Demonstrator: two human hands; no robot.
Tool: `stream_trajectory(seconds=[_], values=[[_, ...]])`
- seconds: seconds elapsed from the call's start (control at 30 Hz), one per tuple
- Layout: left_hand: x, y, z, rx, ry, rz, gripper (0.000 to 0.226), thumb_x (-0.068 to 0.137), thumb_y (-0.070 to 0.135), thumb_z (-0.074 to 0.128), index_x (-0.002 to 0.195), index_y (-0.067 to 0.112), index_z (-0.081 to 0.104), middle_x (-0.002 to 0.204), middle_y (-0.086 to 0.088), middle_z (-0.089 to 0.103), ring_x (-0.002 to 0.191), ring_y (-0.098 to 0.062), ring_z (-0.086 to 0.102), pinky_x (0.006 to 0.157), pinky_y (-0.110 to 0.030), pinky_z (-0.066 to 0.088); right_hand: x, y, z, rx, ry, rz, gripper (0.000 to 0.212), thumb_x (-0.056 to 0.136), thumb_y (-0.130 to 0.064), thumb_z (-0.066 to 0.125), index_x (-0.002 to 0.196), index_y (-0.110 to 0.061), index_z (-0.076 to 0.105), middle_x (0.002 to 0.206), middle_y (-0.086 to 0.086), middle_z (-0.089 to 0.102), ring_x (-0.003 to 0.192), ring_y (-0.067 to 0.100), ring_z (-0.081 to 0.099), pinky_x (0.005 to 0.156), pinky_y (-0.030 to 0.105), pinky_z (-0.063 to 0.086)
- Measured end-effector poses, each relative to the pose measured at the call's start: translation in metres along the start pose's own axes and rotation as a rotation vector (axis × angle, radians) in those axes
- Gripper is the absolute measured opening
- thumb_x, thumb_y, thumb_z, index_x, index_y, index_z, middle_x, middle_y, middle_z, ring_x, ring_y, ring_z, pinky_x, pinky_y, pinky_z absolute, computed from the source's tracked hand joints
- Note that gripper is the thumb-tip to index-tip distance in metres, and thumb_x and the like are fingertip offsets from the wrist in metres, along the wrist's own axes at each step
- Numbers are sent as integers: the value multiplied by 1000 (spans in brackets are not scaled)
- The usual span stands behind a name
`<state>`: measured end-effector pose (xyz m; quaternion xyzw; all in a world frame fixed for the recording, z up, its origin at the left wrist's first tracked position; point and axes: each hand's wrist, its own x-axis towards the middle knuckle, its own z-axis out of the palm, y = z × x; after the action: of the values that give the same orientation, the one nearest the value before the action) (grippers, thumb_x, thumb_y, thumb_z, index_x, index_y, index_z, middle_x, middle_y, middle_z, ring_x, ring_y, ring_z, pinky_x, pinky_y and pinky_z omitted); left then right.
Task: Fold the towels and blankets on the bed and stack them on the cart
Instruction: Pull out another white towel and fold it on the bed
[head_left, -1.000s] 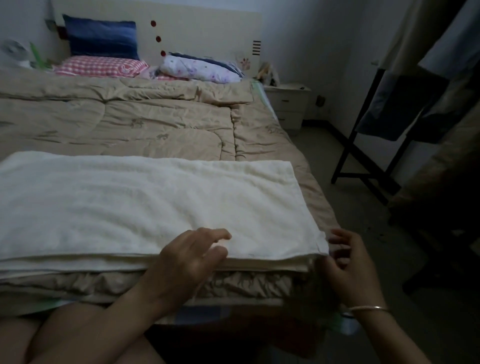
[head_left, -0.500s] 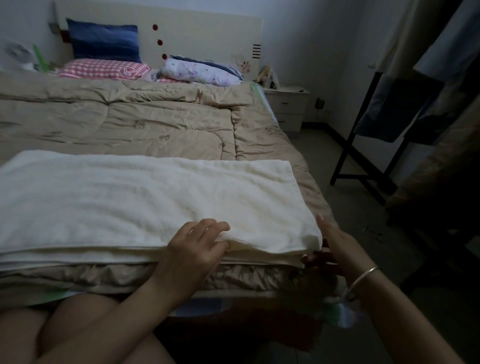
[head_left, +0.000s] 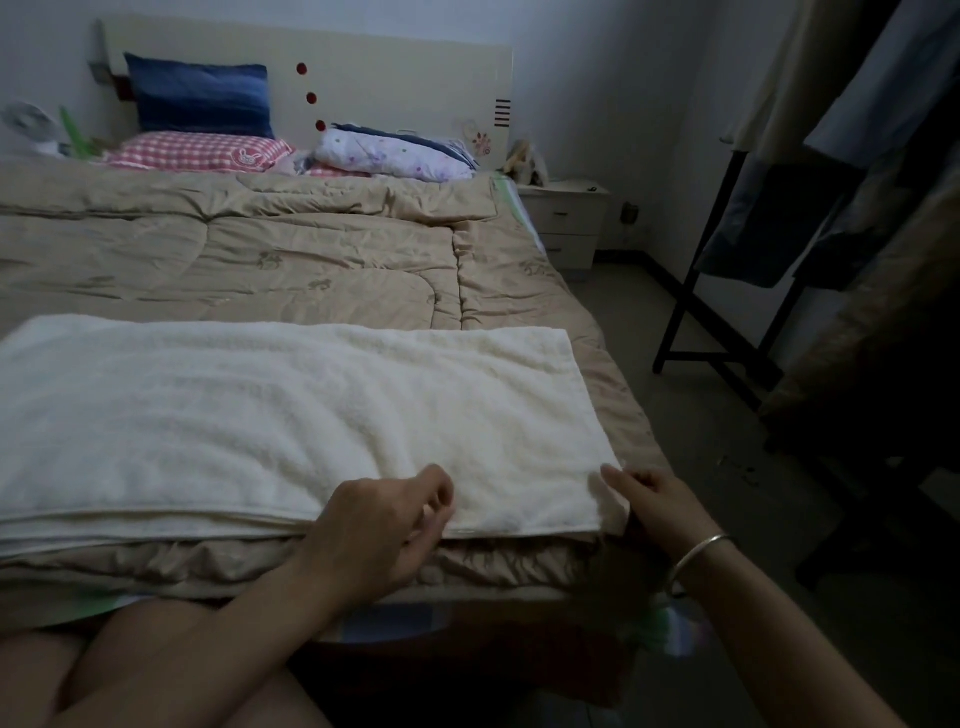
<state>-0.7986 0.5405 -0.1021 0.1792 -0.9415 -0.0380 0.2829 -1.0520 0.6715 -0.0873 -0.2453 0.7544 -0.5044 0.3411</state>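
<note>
- Spread across the foot of the bed, a long cream terry towel, already doubled lengthwise into several flat layers, near hems stacked at the bed's edge.
- At the near right corner of the towel, the right hand: thumb on top, fingers tucked below, pinching the corner layers; thin silver bangle at the wrist.
- On the near hem, a little way in from that corner, the left hand: fingers curled, thumb underneath, apparently closed on the top layer.
- Judged as mid-fold: lengthwise folds done, crosswise folds left to do, most likely by carrying the right end over toward the left.
- No cart in view and no finished stack anywhere, so stacking not yet begun; no other loose towels visible from here.
- Beneath the towel, a beige quilted comforter covering the whole bed, wrinkled and unfolded; if counted among the blankets, most of the task left.
- Plenty of flat comforter beyond the towel for swinging an end over; left end of the towel cut off by the frame, so the hang there impossible to tell.
- Right corner sitting at the bed's side edge, with bare grey floor below; risk of layers sliding off if released loosely.
- Further right, a black metal clothes rack with hanging garments, well apart from the hands.
</note>
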Motion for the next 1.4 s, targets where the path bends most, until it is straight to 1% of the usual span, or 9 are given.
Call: stream_trajectory(seconds=[0.1, 0.27, 0.63, 0.73, 0.83, 0.97, 1.17, 1.27, 1.4], values=[[22, 3, 3, -41, 71, -155, 10, 89, 26, 54, 98, 30, 53, 75, 16, 57, 59, -9, 59, 51, -28, 47, 14, -10, 4, 95, -36, 70, 30, 81, -47, 68, 90, -18, 69, 101, 7, 66, 95, 26, 64, 88, 41, 54], [67, 13, 27, 88, -111, -342, 58, 94, 52, 41, 146, 28, 33, 158, 0, 23, 145, -22, 22, 119, -39, 18, 30, -23, 18, 198, -43, 104, 40, 78, -32, 76, 106, -4, 68, 101, 9, 70, 89, 26, 67, 86, 37, 54], [73, 20, 74, 71, -604, -365, 95, 66, 88, -7, 147, 39, -23, 155, -9, -32, 140, -22, -35, 114, -50, -20, 18, -42, 10, 156, -207, 227, 12, 89, -21, 62, 85, -11, 57, 82, 16, 64, 76, 28, 61, 63, 34, 50], [88, 3, 61, -203, -639, -458, 71, 89, 73, 13, 152, 41, 4, 162, -2, -8, 148, -18, -13, 119, -41, -8, 18, -59, 15, 305, -300, 209, 13, 91, -19, 57, 94, -6, 59, 73, 14, 72, 71, 26, 66, 54, 28, 55], [98, -17, 25, -900, -312, -699, 41, 103, 39, 35, 137, 23, 50, 146, 0, 45, 134, -17, 43, 111, -30, 33, 18, -83, 36, 387, -396, 128, 17, 93, -18, 52, 90, -5, 61, 73, 14, 72, 71, 24, 65, 66, 32, 52], [87, -63, -25, -1517, 24, -1012, 30, 102, 30, 41, 118, 13, 59, 126, -11, 62, 106, -24, 65, 85, -36, 55, 16, -120, 96, 437, -495, -15, 23, 93, -17, 54, 108, 0, 60, 83, 15, 72, 75, 23, 68, 64, 30, 56], [27, -142, -95, -1584, 347, -1215, 33, 101, 30, 39, 119, 9, 58, 97, -10, 74, 77, -20, 74, 54, -31, 58, 9, -163, 214, 286, -620, -249, 28, 89, -5, 61, 116, -7, 57, 94, 12, 66, 83, 21, 65, 72, 25, 56], [-16, -174, -115, -1581, 390, -1342, 39, 101, 30, 39, 127, 4, 53, 107, -18, 71, 88, -28, 72, 60, -39, 61, 10, -148, 278, 43, -620, -258, 23, 78, -13, 70, 98, -19, 61, 93, 9, 68, 85, 21, 65, 82, 32, 56], [-54, -195, -113, -1631, 357, -1421, 45, 102, 28, 39, 131, -6, 49, 116, -26, 65, 108, -36, 63, 79, -46, 57, 11, -121, 318, -372, -559, -307, 60, 81, -36, 70, 134, -18, 50, 127, 6, 62, 113, 23, 60, 101, 36, 45]])
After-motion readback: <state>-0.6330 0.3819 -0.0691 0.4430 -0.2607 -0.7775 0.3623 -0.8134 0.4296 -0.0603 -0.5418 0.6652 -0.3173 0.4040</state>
